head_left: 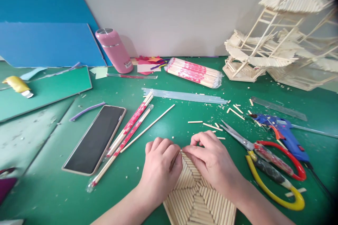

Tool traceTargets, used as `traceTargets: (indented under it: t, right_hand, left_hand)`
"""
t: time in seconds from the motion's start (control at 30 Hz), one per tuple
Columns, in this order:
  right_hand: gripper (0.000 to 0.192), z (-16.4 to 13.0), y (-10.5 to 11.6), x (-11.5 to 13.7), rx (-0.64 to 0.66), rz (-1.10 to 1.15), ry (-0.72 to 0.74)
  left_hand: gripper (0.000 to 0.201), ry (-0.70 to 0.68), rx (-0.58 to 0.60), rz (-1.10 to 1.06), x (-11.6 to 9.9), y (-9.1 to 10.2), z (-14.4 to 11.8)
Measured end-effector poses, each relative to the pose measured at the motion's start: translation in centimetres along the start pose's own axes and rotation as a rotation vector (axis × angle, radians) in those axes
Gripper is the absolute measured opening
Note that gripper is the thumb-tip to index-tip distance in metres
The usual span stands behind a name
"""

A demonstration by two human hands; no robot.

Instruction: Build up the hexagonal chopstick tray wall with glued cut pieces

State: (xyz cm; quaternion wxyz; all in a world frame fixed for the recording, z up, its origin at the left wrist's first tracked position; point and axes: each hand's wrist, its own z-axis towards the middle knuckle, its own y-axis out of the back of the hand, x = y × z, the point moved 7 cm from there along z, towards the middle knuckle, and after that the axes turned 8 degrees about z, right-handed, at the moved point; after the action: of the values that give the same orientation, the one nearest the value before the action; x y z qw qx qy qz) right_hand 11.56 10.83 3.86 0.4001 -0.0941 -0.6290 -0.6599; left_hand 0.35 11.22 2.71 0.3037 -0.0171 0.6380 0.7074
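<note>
While both hands press down on a hexagonal panel of wooden sticks (196, 197) on the green table (52, 190), the left hand (161, 168) curls its fingers together at the panel's far edge. The right hand (211, 160) pinches thumb and fingers there too, just beside scissors (266, 165) and a blue glue gun (283, 133).

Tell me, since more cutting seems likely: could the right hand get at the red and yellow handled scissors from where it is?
Probably yes. The right hand rests on the hexagonal wooden stick panel, and the red and yellow handled scissors lie just beside it on bare green table.
</note>
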Motion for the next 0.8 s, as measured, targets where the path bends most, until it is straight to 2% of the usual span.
traceTargets:
  t: [0.17, 0.4, 0.8]
  right_hand:
    - [0.021, 0.1, 0.0, 0.1, -0.014, 0.024, -0.016]
    - [0.021, 0.8, -0.8, 0.4, 0.086, 0.038, -0.039]
    - [0.022, 1.1, -0.8, 0.3, 0.056, 0.035, -0.009]
  left_hand:
    - [0.002, 0.04, -0.015, 0.042, 0.3, 0.1, -0.1]
    - [0.011, 0.017, 0.007, 0.052, 0.2, -0.2, -0.3]
    - [0.012, 0.021, 0.012, 0.075, 0.2, -0.4, -0.1]
